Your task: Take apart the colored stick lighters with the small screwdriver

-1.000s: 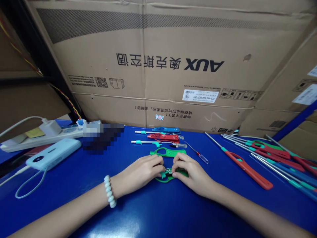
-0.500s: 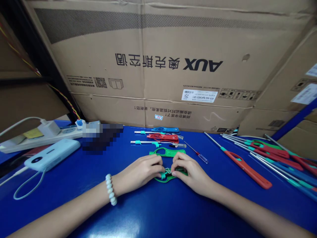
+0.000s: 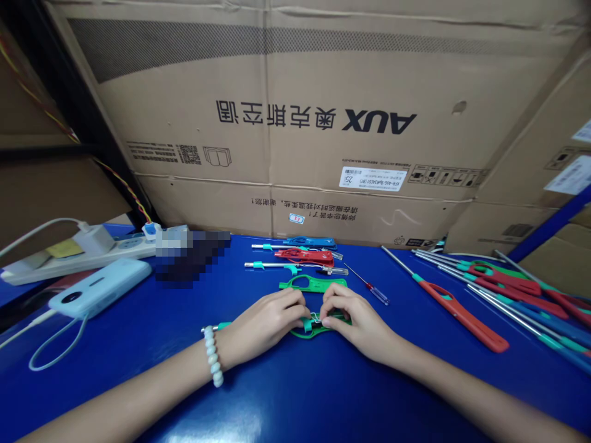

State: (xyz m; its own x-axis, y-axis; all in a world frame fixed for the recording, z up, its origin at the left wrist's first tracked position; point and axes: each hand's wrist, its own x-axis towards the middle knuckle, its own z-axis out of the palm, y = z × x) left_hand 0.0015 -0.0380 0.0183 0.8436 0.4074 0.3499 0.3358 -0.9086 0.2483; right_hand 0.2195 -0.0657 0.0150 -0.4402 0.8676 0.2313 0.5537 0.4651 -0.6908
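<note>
Upside down across the cardboard carton [image 3: 305, 147] behind the work reads "AUX 奥克斯空调"; its white label [image 3: 373, 179] shows "KFR-46G" and "25", lower lines thank the porter and ask for gentle handling, and a small blue-edged sticker [image 3: 296, 218] is too tiny to read. The bench [image 3: 286, 394] is glossy blue, with a black metal frame [image 3: 87, 117] at the left, a white power strip [image 3: 124, 247] and a pale blue power bank [image 3: 104, 286]. In the middle, near the front, a green lighter half-shell [image 3: 313, 335] lies under both hands; the left hand [image 3: 277, 317] has its fingertips at the teal trigger [image 3: 308, 325], the right hand [image 3: 353, 311] its thumb and forefinger beside a thin white wire [image 3: 316, 317], and I cannot tell whether either grip is clamped. Just beyond lies another green shell [image 3: 323, 285], near a screwdriver [image 3: 377, 294]; assembled long-stemmed lighters [image 3: 512, 292] lie to the right
</note>
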